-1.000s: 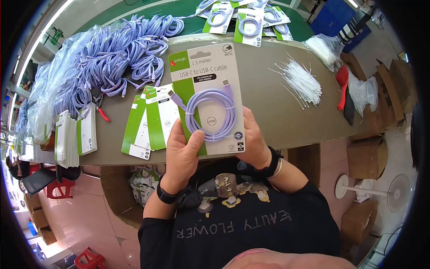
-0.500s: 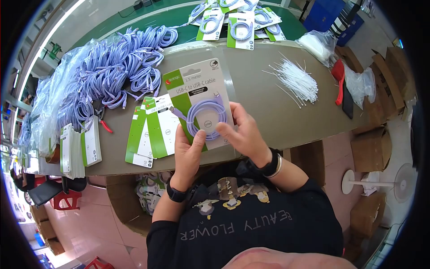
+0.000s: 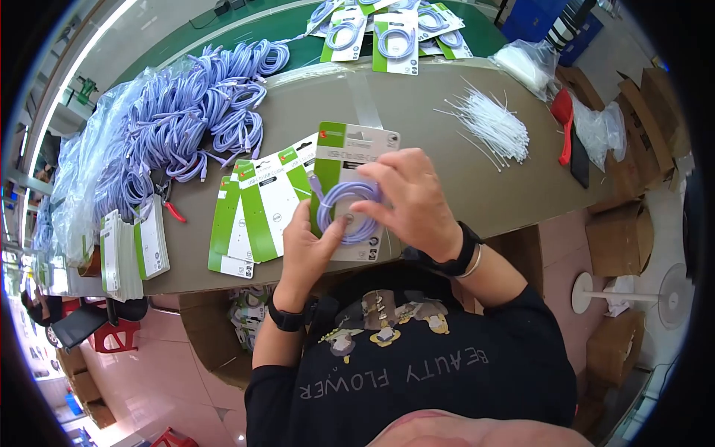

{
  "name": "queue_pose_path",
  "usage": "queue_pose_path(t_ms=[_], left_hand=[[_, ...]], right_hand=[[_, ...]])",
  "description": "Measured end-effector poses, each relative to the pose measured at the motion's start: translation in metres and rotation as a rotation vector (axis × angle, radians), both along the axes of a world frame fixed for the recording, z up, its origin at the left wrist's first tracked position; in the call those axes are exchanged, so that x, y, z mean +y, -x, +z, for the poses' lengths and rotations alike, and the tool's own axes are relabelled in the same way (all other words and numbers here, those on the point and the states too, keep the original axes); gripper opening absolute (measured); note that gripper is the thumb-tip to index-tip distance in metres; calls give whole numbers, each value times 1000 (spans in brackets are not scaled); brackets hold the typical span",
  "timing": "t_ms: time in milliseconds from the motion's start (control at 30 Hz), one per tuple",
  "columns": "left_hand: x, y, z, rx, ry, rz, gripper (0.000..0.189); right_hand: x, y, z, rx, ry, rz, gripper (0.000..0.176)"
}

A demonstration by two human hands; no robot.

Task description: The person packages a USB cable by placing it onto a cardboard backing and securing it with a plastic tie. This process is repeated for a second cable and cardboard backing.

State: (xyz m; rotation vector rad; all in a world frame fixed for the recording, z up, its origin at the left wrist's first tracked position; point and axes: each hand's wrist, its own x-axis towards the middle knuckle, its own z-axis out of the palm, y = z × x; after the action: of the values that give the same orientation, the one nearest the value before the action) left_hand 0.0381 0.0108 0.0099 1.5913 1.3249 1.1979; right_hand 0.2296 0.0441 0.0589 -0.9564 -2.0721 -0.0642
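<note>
While left hand [image 3: 304, 249] clamps coiled lilac cable [image 3: 344, 191] on green-and-white cardboard card [image 3: 331, 154], right hand [image 3: 426, 207] over card, grip unclear; weak thumb pressure risks slip.

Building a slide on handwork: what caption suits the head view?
Left hand holds a carded lilac cable; right hand curls over it.

I get a bright view, glare glossing the pink floor [image 3: 153, 380], fisheye bending toward black edges, and the right hand [image 3: 424, 205] slightly blurred.
</note>
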Motion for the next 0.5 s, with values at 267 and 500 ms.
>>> queue_pose_path(t_ms=[267,500], left_hand=[[-4,1,3,17,40,-79,25],[27,26,19,365,255,-301,26]], right_hand=[[6,0,-20,-115,13,105,25],[22,-19,-25,89,580,214,27]])
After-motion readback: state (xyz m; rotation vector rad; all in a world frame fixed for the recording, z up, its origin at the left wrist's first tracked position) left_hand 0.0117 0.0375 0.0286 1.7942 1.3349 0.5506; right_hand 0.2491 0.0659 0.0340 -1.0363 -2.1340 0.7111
